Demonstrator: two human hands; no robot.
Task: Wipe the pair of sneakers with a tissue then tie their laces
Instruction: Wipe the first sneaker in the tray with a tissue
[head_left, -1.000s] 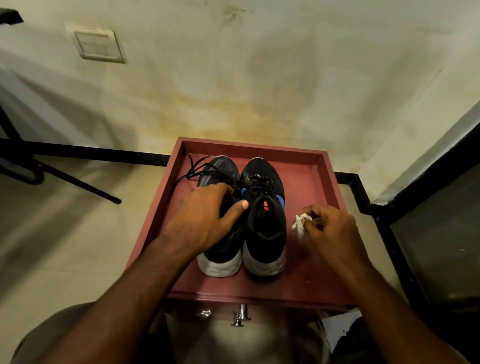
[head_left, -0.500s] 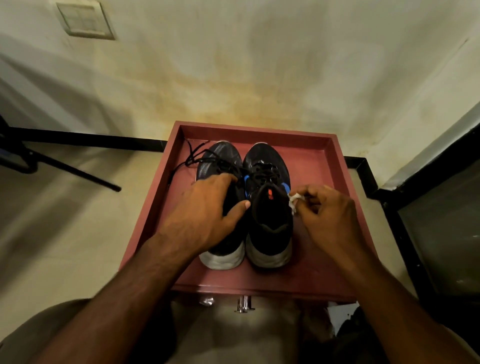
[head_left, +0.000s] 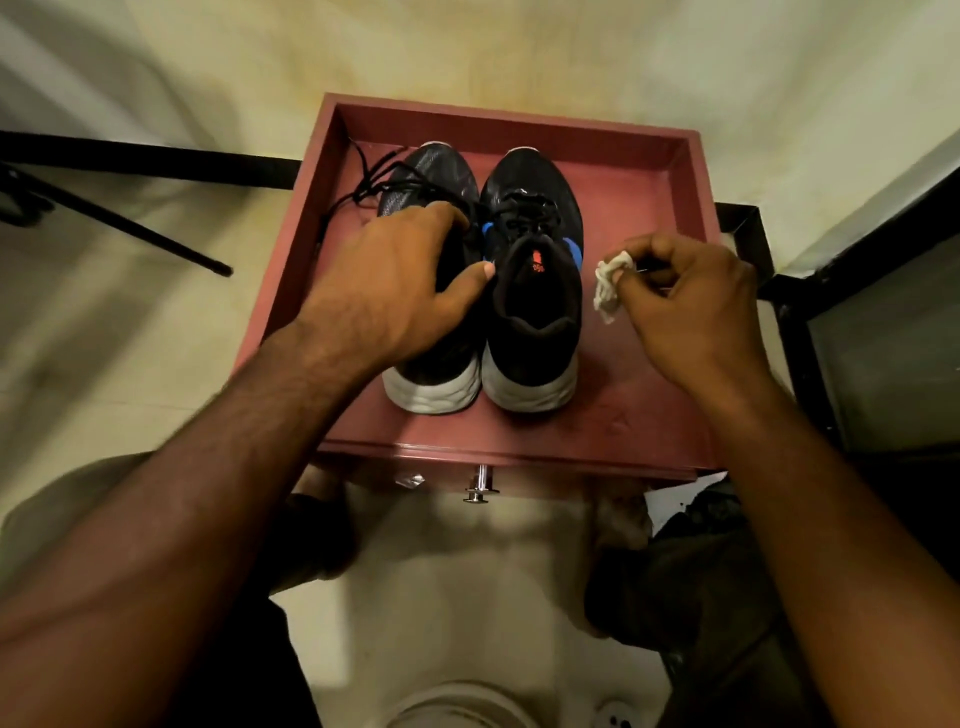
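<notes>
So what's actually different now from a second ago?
The right hand, pinching the tissue, went in to the right sneaker half a second ago and has drawn back off it. The left hand stays gripping the left sneaker; both remain in the red tray.

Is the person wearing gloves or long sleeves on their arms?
No. The left hand and right hand are bare, with no gloves, rings or watch showing. Both forearms are bare too, with fine hairs; no sleeves come into view.
</notes>
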